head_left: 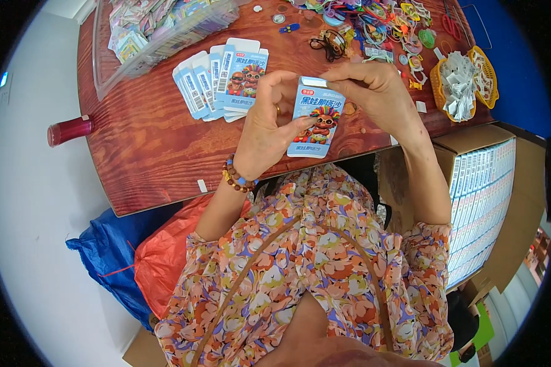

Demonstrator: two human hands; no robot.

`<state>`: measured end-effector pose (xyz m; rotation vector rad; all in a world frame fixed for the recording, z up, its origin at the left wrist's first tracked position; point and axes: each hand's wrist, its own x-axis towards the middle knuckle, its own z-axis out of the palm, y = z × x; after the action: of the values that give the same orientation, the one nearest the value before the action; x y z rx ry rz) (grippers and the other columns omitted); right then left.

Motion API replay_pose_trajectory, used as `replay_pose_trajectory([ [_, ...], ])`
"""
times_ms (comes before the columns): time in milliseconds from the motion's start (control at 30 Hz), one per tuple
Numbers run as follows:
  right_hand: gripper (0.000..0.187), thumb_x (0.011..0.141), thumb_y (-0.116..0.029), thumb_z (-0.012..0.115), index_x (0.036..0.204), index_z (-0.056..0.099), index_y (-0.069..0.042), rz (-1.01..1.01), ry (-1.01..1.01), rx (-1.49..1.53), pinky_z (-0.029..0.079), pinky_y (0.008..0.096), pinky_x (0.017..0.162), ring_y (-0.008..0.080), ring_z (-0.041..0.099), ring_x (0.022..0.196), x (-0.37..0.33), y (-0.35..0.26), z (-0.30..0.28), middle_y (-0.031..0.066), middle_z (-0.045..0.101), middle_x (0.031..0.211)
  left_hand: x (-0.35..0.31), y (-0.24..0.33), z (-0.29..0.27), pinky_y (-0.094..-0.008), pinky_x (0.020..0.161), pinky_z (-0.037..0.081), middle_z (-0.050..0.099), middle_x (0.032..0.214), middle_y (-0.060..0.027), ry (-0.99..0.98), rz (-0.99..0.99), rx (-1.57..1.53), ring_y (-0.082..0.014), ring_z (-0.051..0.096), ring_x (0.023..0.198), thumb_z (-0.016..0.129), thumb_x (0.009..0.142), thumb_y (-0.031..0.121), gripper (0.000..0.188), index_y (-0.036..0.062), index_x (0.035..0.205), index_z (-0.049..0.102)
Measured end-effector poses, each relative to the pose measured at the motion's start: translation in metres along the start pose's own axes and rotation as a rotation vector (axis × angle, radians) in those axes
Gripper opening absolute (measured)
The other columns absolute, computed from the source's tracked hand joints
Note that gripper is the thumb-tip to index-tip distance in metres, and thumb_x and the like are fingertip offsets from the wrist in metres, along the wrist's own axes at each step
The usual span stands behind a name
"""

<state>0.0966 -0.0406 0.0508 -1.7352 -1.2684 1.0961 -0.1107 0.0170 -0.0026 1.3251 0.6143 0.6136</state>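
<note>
A small light-blue cardboard box (312, 131) with cartoon figures on its front is held upright above the table's near edge. My left hand (269, 119) grips it from the left side, thumb across the front. My right hand (367, 92) pinches at the top right corner, by the white top flap (313, 81); what exactly its fingertips hold is hard to see. Just left of my hands lies a fanned pile of flat, unfolded boxes (217, 79) of the same print.
A clear plastic bin (165, 46) of colourful packets stands far left. Coloured bands and trinkets (386, 30) cover the far right. Yellow baskets (453, 85) hold white packets. A carton (480, 202) of packed boxes is at right; a dark red cylinder (71, 130) sits by the left edge.
</note>
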Motion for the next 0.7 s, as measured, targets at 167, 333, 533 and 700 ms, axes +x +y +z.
replay_pose_trajectory([
  [167,0.018,0.091,-0.003,0.066,0.108,0.072,0.0,-0.253,-0.069,-0.318,0.053,0.0247,0.075,0.0086,0.068,0.082,-0.002,-0.003,-0.004,0.0069,0.075,0.094,0.001,-0.001,0.001,-0.0286,0.073,0.055,0.066,0.104,-0.0109,0.028,-0.049,0.087,-0.0153,0.067,0.088,0.074,0.081,-0.003,0.066,0.0088,0.134,0.038],
  [333,0.031,0.089,-0.003,0.068,0.12,0.067,-0.003,-0.395,-0.012,-0.294,0.055,0.0277,0.083,0.0139,0.069,0.096,-0.008,0.005,0.004,0.0111,0.072,0.112,0.001,0.0,0.001,-0.0285,0.075,0.055,0.064,0.108,-0.0069,0.034,-0.094,-0.105,-0.013,0.066,0.091,0.073,0.081,-0.005,0.074,0.0096,0.145,0.039],
  [533,0.037,0.086,0.001,0.069,0.123,0.067,-0.005,-0.332,0.087,-0.173,0.055,0.0304,0.09,0.0209,0.067,0.109,-0.018,0.021,0.013,0.0088,0.07,0.12,0.008,-0.007,0.003,-0.0269,0.083,0.055,0.063,0.112,-0.005,-0.051,0.035,-0.059,-0.0119,0.064,0.098,0.07,0.083,-0.006,0.061,0.0079,0.139,0.049],
  [700,0.034,0.086,0.002,0.069,0.12,0.069,-0.005,-0.404,0.094,-0.171,0.055,0.0291,0.088,0.0187,0.067,0.107,-0.013,0.03,0.012,0.0086,0.069,0.121,0.005,-0.011,0.004,-0.0273,0.084,0.055,0.064,0.11,-0.0051,-0.042,-0.033,-0.134,-0.011,0.063,0.098,0.07,0.084,-0.006,0.05,0.0061,0.129,0.052],
])
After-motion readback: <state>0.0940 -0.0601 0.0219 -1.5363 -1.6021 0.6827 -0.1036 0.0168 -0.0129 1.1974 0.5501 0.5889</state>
